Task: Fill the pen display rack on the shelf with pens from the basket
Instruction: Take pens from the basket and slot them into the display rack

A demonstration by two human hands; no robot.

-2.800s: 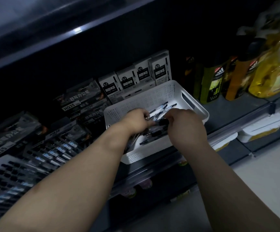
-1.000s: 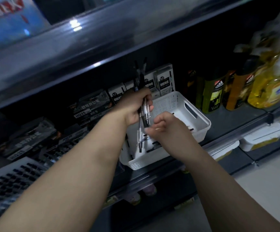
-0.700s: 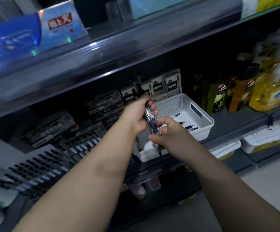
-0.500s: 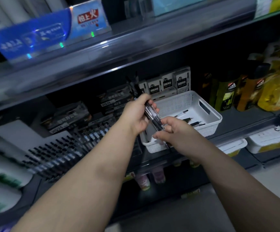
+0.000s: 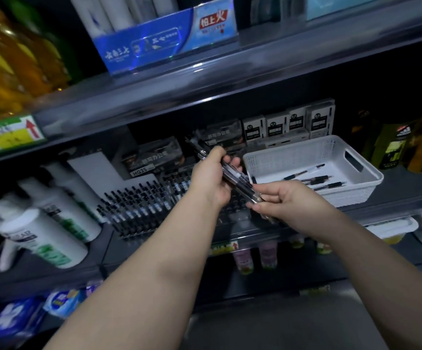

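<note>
In the head view the left hand [image 5: 209, 179] grips a bundle of pens [image 5: 234, 176]. Its fingers are curled round the clear barrels, and the bundle lies slanted with the dark ends pointing up and to the left. The right hand [image 5: 282, 195] pinches the lower end of the same bundle between thumb and fingers; I cannot tell whether it holds one pen or several. Both hands are in the air just left of the white basket [image 5: 351, 195], above the right end of the pen display rack [image 5: 139, 205]. The rack stands on the shelf [image 5: 407, 184] with rows of dark pens in it. A few loose pens [image 5: 316, 178] lie on the basket floor. Almost three seconds ago both hands were down inside the basket; now they are out of it. Half a second ago they were in front of its left wall. The view has also turned up and left, so a toothpaste box [image 5: 164, 39] on the upper shelf [image 5: 280, 61] and white bottles [image 5: 35, 233] beside the rack show more fully.
</note>
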